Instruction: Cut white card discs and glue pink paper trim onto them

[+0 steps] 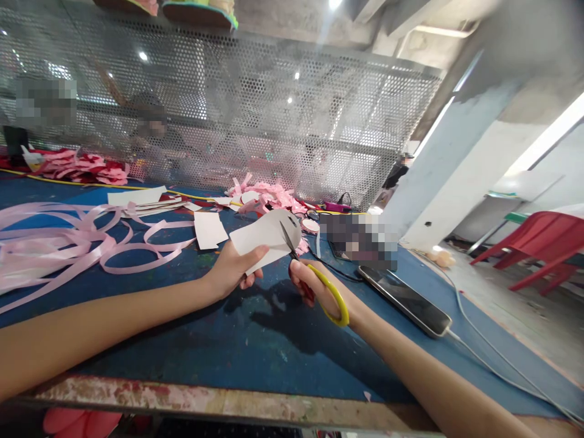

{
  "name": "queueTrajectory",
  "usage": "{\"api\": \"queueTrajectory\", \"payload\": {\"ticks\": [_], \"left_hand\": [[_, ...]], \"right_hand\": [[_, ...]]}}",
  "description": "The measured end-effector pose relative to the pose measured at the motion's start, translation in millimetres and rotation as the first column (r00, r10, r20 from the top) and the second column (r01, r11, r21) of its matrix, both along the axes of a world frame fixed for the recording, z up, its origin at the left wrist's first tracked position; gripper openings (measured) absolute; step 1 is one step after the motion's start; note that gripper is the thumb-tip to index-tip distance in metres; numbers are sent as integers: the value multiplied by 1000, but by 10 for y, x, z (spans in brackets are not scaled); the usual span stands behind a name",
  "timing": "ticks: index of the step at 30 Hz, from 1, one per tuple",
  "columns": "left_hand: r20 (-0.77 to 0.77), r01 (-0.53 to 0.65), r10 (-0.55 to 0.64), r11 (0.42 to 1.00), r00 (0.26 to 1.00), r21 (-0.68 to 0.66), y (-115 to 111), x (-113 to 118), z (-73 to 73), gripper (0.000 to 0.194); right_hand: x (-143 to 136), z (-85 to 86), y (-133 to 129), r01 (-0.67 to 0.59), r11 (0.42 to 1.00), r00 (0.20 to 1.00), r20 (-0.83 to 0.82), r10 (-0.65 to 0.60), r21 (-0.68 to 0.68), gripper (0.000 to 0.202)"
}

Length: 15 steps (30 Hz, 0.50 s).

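A white piece of card [264,234] with a rounded far end and a small dark slot is pinched in my left hand [239,267], thumb on top. My right hand [314,283] grips a pair of scissors [340,304] with a yellow handle loop and a red part under the fingers. Their blades are apart and lie at the card's rounded end, one of them across its face. Both hands are raised over the blue tabletop [205,340]. How far the blades have cut into the card I cannot tell.
Pink ribbon [104,243] lies in loops at left, beside white card pieces [210,230]. Pink scraps [269,196] are heaped at the back before a perforated metal screen [255,109]. A phone [406,298] with a cable lies at right. A red chair [542,243] stands beyond.
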<state>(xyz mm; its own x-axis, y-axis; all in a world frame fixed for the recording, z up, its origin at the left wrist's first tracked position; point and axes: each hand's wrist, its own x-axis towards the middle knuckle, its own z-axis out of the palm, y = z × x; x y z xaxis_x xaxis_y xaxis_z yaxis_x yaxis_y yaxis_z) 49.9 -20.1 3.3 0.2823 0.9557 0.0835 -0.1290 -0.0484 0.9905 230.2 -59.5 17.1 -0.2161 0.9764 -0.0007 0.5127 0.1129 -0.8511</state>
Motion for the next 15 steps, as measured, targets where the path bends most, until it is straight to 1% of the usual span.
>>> {"api": "queueTrajectory", "payload": {"ticks": [1,3,5,7,10,13,15], "left_hand": [[-13,-11,11,1000,1000,12,-14,-6,22,32],[-48,-45,48,998,998,52,-32,-19,58,29],[-72,-74,81,993,994,87,-35,-32,77,28],[-72,-80,88,992,994,97,-27,-45,81,28],[-21,-83,85,993,996,79,-3,-59,65,27],[73,-88,86,996,994,15,31,-63,29,27],[110,-69,71,997,991,-21,48,-59,-1,29]], "right_hand": [[3,9,-2,-37,999,999,-32,36,-14,54],[10,29,1,-105,991,990,-105,96,-84,51],[18,52,9,-141,978,980,-165,114,-157,47],[25,74,13,-164,968,973,-193,127,-190,41],[13,91,12,-189,951,955,-272,120,-243,35],[-26,67,17,-224,921,905,-418,75,-319,39],[-46,21,32,-237,923,865,-499,58,-303,43]]}}
